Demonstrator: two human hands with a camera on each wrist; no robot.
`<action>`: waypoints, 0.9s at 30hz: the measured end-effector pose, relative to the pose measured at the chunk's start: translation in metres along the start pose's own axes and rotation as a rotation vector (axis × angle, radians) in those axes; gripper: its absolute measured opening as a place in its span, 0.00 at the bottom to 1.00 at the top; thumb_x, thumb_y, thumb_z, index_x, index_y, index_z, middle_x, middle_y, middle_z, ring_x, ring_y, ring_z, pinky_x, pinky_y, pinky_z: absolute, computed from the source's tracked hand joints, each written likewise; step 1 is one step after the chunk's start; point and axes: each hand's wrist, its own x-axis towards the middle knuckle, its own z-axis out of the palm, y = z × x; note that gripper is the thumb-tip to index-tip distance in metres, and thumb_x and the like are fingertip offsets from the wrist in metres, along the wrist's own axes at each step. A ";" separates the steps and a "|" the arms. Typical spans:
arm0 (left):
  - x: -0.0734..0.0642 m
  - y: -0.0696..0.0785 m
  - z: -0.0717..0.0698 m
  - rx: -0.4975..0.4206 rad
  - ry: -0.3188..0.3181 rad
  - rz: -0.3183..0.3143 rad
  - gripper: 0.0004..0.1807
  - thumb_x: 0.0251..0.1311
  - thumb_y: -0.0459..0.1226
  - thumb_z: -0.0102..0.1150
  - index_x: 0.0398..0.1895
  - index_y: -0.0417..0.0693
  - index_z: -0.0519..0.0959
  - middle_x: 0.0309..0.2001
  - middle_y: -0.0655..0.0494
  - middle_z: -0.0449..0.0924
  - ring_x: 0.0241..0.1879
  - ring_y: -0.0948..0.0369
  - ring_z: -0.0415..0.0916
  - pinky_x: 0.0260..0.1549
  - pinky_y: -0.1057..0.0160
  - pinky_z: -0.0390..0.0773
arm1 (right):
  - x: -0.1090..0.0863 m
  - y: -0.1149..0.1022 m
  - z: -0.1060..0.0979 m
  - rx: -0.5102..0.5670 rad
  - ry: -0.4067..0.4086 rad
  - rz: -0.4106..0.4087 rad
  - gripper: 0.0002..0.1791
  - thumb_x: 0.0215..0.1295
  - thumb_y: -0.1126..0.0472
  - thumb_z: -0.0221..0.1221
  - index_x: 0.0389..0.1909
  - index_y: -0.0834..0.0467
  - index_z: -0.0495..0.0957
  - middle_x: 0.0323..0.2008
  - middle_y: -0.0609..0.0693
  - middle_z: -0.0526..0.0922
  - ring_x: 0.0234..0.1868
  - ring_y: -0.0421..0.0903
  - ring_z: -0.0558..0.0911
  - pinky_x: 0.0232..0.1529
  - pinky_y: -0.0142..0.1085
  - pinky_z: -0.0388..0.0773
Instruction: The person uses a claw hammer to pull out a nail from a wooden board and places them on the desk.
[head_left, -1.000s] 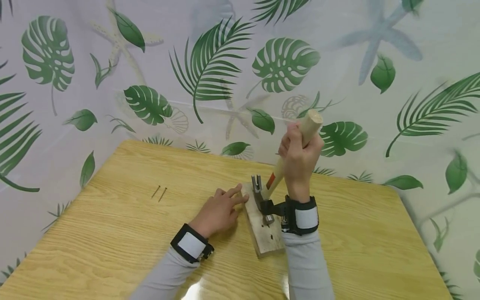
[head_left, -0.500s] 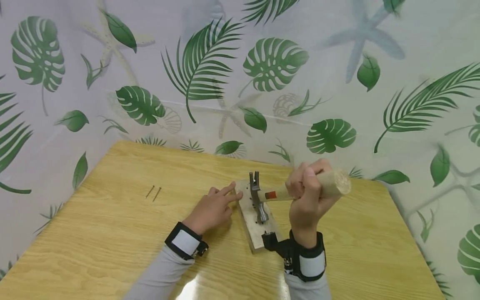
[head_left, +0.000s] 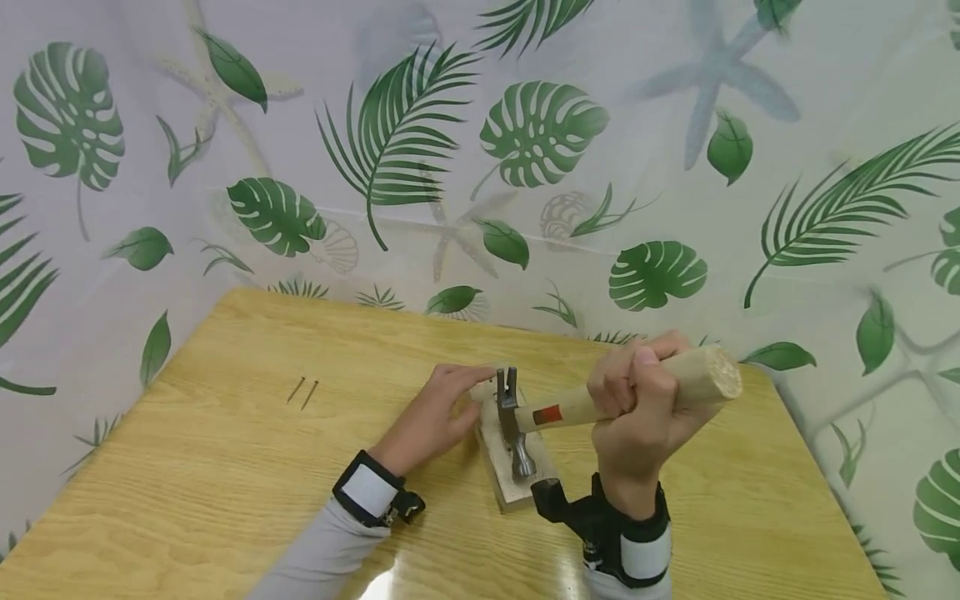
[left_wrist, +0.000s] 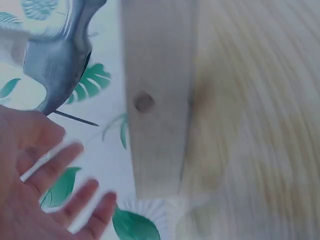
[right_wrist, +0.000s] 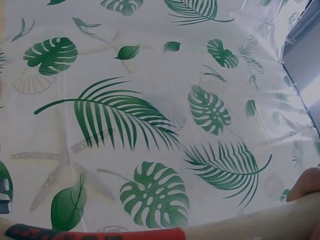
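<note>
My right hand [head_left: 637, 408] grips the wooden handle of a claw hammer [head_left: 512, 425], its butt pointing right. In the head view the steel head lies over a small wooden board [head_left: 501, 479], claw toward the far end. The left wrist view shows the hammer's claw raised off the board, with a thin nail [left_wrist: 76, 118] sticking out from it, its lower end apart from the board. My left hand [head_left: 427, 417] is beside the claw, fingers extended and spread, holding nothing visible. In the right wrist view the handle's red band [right_wrist: 160, 233] shows along the bottom.
Two loose nails [head_left: 303, 392] lie on the wood-grain table [head_left: 247, 467] to the left of the board. A leaf-patterned cloth [head_left: 420, 275] hangs behind the table. Each wrist wears a black strap with a small camera.
The hammer's handle has swung from steeply raised down to the right, with my right hand on it. My left fingers have left the board's edge and moved toward the claw.
</note>
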 end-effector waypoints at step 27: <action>-0.032 -0.060 -0.100 0.216 0.102 -0.515 0.07 0.63 0.37 0.67 0.39 0.47 0.91 0.39 0.49 0.89 0.30 0.56 0.82 0.24 0.60 0.78 | 0.006 -0.012 0.003 -0.067 -0.063 0.191 0.14 0.61 0.79 0.42 0.17 0.66 0.58 0.08 0.47 0.57 0.06 0.37 0.54 0.05 0.27 0.49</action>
